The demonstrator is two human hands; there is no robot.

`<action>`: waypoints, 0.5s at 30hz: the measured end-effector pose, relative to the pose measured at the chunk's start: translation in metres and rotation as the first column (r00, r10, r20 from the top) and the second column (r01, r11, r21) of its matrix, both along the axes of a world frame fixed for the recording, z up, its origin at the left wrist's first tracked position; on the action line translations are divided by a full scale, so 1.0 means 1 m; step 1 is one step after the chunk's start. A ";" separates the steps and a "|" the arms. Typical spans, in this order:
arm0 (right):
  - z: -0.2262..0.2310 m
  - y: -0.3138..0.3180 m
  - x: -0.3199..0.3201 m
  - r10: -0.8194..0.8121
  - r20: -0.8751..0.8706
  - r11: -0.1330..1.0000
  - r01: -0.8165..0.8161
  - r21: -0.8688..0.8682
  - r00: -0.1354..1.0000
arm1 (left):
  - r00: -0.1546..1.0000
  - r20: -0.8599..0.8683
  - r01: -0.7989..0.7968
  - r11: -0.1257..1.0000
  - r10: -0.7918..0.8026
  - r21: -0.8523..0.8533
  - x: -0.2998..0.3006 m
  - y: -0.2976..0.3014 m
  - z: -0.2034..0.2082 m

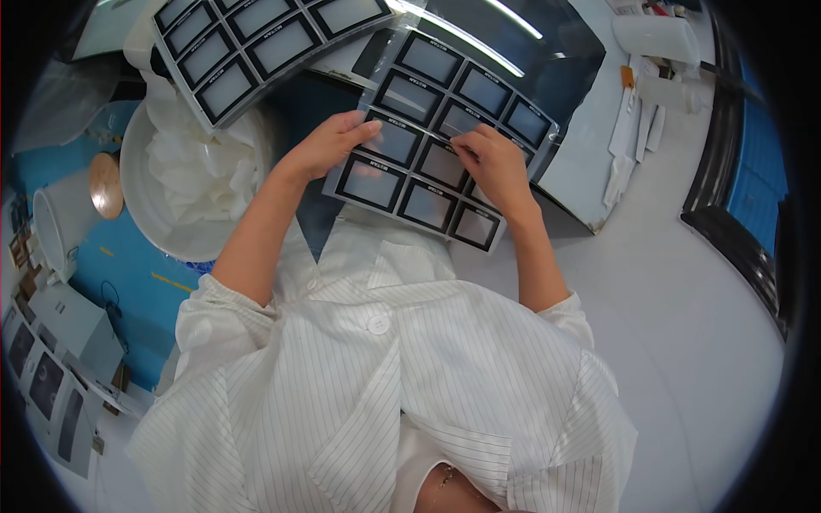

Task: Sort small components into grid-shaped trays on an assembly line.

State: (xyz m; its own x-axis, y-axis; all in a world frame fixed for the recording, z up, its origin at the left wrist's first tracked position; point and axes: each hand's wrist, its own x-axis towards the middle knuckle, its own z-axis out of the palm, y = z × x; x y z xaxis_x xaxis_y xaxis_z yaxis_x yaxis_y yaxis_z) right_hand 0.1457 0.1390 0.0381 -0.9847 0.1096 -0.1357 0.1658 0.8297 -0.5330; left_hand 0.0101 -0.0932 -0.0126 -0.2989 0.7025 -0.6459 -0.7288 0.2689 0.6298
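A clear sheet with rows of black-framed, grey rectangular panels (371, 181) lies tilted in front of me, its near edge reaching over my lap. My left hand (329, 144) grips its left edge, thumb on top and fingers underneath. Over the middle of the sheet, my right hand (492, 162) is closed in a pinch, fingertips at one of the dark panels. Whatever sits between those fingertips is too small or hidden to name. A second sheet of the same kind (224, 82) rests at the upper left, apart from both hands.
To the left stands a white bucket (130, 162) with crumpled whitish film in it. A dark glossy surface (556, 68) reflects lights beyond the sheet. White strips (623, 128) and a white roll (657, 38) lie at the right. Boxes (75, 325) stand at lower left.
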 end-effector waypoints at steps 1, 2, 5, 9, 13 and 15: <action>0.001 0.002 0.003 -0.002 -0.001 1.000 0.002 0.002 1.000 | 1.000 -0.001 0.002 1.000 -0.002 0.002 -0.001 -0.001 -0.001; 0.002 0.004 0.007 -0.013 0.013 1.000 0.013 0.014 1.000 | 1.000 0.014 0.027 1.000 -0.027 0.004 -0.003 -0.001 -0.001; 0.005 0.010 0.017 -0.039 0.032 0.999 0.038 0.028 0.999 | 0.998 0.035 0.046 0.999 -0.046 0.007 -0.004 -0.001 0.000; 0.010 0.017 0.029 -0.068 0.054 0.997 0.066 0.030 0.996 | 0.997 0.030 0.072 0.997 -0.072 0.011 -0.006 -0.002 -0.004; 0.017 0.025 0.041 -0.082 0.084 0.996 0.078 0.047 0.993 | 0.996 -0.049 0.072 0.997 -0.072 -0.004 -0.005 -0.005 -0.015; 0.018 0.029 0.048 -0.103 0.109 0.993 0.095 0.073 0.989 | 0.985 -0.133 0.118 0.993 -0.114 0.019 -0.006 -0.006 -0.020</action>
State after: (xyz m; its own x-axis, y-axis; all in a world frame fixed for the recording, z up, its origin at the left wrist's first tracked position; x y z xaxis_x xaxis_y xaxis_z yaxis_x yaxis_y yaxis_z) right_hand 0.1933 0.1682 0.0559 -0.9476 0.2182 -0.2335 0.3042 0.8395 -0.4502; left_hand 0.0045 -0.0989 -0.0326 -0.2958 0.7536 -0.5870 -0.6039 0.3286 0.7262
